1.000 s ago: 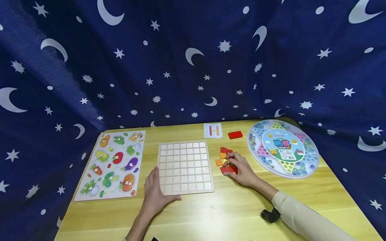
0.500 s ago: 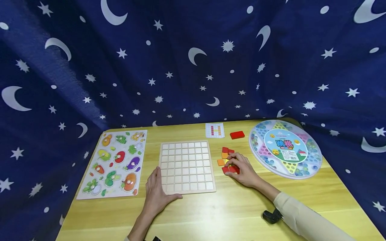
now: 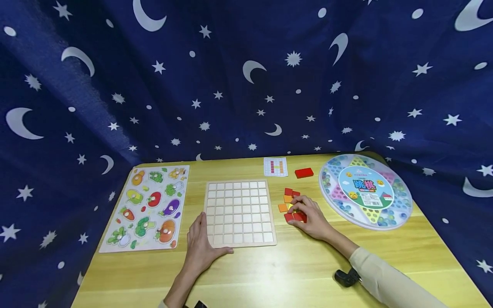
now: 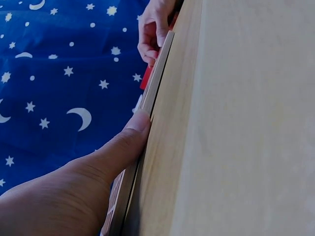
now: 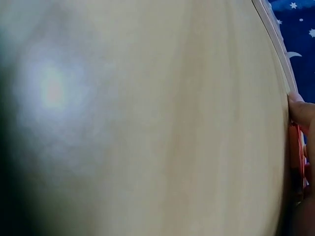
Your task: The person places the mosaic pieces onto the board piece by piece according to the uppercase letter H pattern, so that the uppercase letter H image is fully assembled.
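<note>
A square wooden grid board (image 3: 243, 246) lies on the table in the head view. My left hand (image 3: 198, 246) rests at its near left corner, fingers along the left side and thumb (image 4: 138, 123) along the front edge. To the right of the board, my right hand (image 3: 310, 218) bends over a small group of square tiles. Its thumb lies at the near side of the red tiles (image 3: 289, 217) and its curled fingers reach over their far side. Orange tiles (image 3: 283, 208), a bit of a yellow tile and another red tile (image 3: 288, 191) show beside the fingers; the palm hides others.
A vegetable knob puzzle (image 3: 127, 196) lies at left. Behind the tiles are a small pattern card (image 3: 275, 173) and a red block (image 3: 304, 173). A round Chinese checkers set (image 3: 366, 190) lies at right. A black object (image 3: 344, 278) sits by the right sleeve. A starry curtain (image 3: 246, 85) hangs behind the table.
The head view has shifted slightly, so everything appears a little further right. Both hands keep their places at the board and the tiles.
</note>
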Tool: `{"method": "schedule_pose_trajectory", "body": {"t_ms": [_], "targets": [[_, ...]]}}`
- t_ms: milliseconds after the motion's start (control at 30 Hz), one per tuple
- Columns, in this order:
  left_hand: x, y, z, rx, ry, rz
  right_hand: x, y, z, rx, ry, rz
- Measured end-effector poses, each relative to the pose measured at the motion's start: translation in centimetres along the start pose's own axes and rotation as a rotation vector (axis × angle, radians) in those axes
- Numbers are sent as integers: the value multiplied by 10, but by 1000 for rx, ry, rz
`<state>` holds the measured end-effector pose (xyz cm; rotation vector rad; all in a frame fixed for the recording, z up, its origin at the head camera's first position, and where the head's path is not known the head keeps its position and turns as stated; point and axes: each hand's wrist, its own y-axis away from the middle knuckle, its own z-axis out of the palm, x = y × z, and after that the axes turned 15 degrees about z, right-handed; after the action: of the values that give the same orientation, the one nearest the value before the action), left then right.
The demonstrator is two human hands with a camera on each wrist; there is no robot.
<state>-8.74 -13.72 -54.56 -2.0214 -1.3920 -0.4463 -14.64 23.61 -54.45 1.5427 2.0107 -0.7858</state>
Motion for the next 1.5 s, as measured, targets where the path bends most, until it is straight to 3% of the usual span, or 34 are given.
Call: {"method": "schedule_pose_trajectory", "body": {"t_ms": [133, 400, 633, 800, 1100, 1500], "targets": [[-3, 2, -2, 7, -8, 3, -1, -3, 3, -19, -6, 6], [-3, 1, 1, 23, -11, 15, -5, -8, -2, -78, -143, 43], [-4, -4, 7, 22, -28, 44, -25, -20, 1, -84, -187, 40], [-5, -4, 9, 24, -37, 34, -47, -39, 18, -117, -219, 56], [-5, 0, 7, 13, -53, 13, -87, -82, 56, -87, -227, 46], [-4, 0, 6, 20, -62, 19, -118, -125, 92, -125, -221, 184]]}}
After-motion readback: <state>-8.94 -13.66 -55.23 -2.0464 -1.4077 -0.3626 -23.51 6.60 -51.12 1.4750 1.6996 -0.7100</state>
